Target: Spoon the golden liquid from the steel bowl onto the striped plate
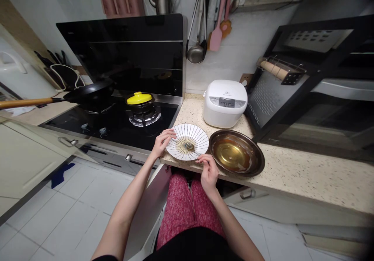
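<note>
A white plate with dark radiating lines [178, 150] lies on the speckled counter, with a little brownish liquid at its centre. My left hand [162, 141] grips the plate's left rim, fingers over the edge. At the plate's right front, my right hand [209, 170] pinches the handle of a metal spoon [189, 146], whose bowl rests in the liquid. Just right of the plate stands a wide metal basin [261, 163] holding yellowish liquid.
A white rice cooker [224, 103] stands behind the basin. On the black stove at left are a yellow-lidded pot [139, 98] and a wok [89, 93] with its wooden handle sticking out. A cabinet door [146, 210] hangs open below the plate. A black oven [330, 109] fills the right.
</note>
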A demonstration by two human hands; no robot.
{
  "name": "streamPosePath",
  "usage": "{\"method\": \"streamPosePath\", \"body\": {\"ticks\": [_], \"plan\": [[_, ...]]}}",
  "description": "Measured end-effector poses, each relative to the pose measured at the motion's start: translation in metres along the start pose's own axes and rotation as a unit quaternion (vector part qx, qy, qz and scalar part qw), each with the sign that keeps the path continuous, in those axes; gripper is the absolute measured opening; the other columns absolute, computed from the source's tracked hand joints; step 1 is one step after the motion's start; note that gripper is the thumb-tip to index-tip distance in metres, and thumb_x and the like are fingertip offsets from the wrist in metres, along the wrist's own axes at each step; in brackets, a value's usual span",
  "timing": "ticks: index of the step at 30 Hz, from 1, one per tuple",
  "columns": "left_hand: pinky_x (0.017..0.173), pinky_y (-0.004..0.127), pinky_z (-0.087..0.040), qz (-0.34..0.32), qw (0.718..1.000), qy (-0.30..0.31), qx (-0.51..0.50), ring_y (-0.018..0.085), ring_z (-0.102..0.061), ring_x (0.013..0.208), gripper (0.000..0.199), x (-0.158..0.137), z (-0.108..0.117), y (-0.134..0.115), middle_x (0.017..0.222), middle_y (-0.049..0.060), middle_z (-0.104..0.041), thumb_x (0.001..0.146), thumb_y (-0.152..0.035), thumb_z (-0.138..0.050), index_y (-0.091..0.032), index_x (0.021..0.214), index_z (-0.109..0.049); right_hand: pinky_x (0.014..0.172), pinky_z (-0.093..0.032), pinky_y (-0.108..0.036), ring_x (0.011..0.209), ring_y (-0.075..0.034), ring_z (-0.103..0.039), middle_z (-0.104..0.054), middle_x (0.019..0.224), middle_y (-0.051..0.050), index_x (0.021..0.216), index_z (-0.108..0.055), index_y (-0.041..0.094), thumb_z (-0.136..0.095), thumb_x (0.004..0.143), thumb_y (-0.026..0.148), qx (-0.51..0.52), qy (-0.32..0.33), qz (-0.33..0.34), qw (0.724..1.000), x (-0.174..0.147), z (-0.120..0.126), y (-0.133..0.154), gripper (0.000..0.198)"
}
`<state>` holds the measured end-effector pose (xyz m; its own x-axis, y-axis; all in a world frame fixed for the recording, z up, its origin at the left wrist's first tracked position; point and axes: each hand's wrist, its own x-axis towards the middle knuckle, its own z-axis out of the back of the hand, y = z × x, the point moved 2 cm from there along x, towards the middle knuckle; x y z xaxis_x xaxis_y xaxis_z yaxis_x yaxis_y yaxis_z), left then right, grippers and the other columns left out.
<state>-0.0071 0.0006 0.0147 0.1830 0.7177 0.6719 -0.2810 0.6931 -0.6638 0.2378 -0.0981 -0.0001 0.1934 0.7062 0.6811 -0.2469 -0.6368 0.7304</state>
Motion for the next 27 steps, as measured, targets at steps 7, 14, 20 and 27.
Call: {"method": "streamPosePath", "body": {"ticks": [7,14,20,27], "plan": [[0.112,0.059,-0.047,0.0,1.0,0.001,0.0,0.034,-0.064,0.127,0.041,-0.0004,0.0006,-0.0006,0.11,0.014,-0.078,0.104,-0.046,-0.051,-0.02,0.096,-0.082,0.075,-0.055,-0.034,0.078,-0.018,-0.067,-0.067,0.082,-0.002,0.084,-0.061,0.023,-0.042,0.107,0.026,0.002,-0.001,-0.001,1.0,0.0008,-0.0021,-0.0001,0.029],[0.111,0.059,-0.046,-0.003,1.0,0.004,-0.005,0.034,-0.064,0.127,0.04,0.0001,0.0005,-0.0005,0.109,0.014,-0.078,0.104,-0.044,-0.051,-0.019,0.096,-0.081,0.078,-0.054,-0.033,0.08,-0.018,-0.067,-0.067,0.083,-0.002,0.084,-0.06,0.023,-0.044,0.107,0.029,0.019,-0.001,-0.023,1.0,0.0004,-0.0027,-0.0022,0.03],[0.112,0.059,-0.046,-0.002,1.0,0.005,0.001,0.034,-0.064,0.127,0.041,-0.0001,0.0009,-0.0003,0.11,0.015,-0.078,0.104,-0.044,-0.051,-0.019,0.096,-0.082,0.072,-0.055,-0.031,0.075,-0.017,-0.067,-0.067,0.084,-0.002,0.084,-0.061,0.022,-0.045,0.108,0.034,0.065,-0.001,-0.062,0.996,0.0022,-0.0026,-0.0026,0.031],[0.111,0.057,-0.047,-0.008,1.0,0.005,-0.001,0.033,-0.064,0.126,0.04,-0.0004,0.0011,0.0009,0.11,0.014,-0.078,0.104,-0.043,-0.051,-0.018,0.097,-0.082,0.071,-0.055,-0.031,0.075,-0.017,-0.068,-0.067,0.081,-0.002,0.083,-0.061,0.022,-0.046,0.108,0.034,0.103,-0.014,-0.068,0.992,0.0022,-0.0008,0.0012,0.031]]}}
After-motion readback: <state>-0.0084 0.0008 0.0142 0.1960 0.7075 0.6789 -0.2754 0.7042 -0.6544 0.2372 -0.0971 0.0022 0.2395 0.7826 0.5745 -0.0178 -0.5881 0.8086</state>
